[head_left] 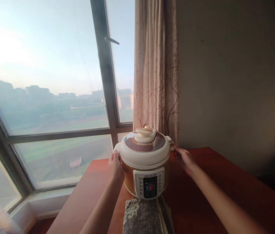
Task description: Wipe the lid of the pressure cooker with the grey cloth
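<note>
A cream and bronze electric pressure cooker (145, 162) stands on a reddish wooden table (215, 182), lid on, its control panel facing me. My left hand (115, 166) is pressed against the cooker's left side just under the lid rim, fingers curled around it. My right hand (185, 159) reaches to the cooker's right side near the side handle, fingers bent toward it and partly hidden behind the pot. Both forearms stretch up from the bottom of the view.
A grey woolly cloth (141, 216) lies on the table in front of the cooker. A patterned beige curtain (156, 68) hangs just behind it, beside a large window (54, 81) on the left. A plain wall fills the right side.
</note>
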### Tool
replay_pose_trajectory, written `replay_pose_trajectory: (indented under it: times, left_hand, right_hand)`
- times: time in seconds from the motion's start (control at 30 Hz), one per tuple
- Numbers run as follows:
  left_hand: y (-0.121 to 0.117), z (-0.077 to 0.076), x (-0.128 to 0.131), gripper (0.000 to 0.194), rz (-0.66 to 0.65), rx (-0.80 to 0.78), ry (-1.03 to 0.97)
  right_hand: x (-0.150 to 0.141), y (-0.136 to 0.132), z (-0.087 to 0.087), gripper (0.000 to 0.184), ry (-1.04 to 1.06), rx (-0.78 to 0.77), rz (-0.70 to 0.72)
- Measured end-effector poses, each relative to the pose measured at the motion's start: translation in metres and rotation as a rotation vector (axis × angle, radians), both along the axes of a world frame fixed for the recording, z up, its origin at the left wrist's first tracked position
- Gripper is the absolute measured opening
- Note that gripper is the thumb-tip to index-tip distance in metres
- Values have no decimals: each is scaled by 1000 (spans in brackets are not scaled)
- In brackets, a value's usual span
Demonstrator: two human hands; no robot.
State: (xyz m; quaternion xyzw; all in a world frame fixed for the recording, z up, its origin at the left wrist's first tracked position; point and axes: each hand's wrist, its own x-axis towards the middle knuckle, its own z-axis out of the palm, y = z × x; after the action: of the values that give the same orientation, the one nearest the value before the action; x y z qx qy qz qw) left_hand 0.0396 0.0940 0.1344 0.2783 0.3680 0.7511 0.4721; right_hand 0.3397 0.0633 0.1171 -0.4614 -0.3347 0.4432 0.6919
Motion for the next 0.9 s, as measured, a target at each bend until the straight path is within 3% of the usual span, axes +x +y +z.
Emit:
replay_pose_trajectory:
  times: [0.2,0.33,0.47,0.57,0.73,0.8,0.9]
  left_hand:
    - [2,-2,-13,36,7,-9,10]
    - [-10,-4,-17,41,38,-20,158]
    - [-39,-16,-19,43,47,-29,306]
    - [-66,-36,-25,39,37,-18,408]
    - [-107,-91,-42,40,-144,-13,806]
    - [-123,-118,-48,35,-116,96,1053]
    - [-147,-154,-46,27,-83,401,1393]
  right_hand:
    - [-5,-25,-11,28,-32,-79,-3]
    - [-21,-59,-34,23,-132,-183,68]
    - [-43,-88,-63,19,-393,-195,226]
    - [-56,-102,-81,32,-495,-166,213]
    - [-69,-117,-104,67,-334,-275,195]
    - [-72,-122,-109,78,-245,-334,227]
    - [-76,-130,-109,90,-123,-399,279]
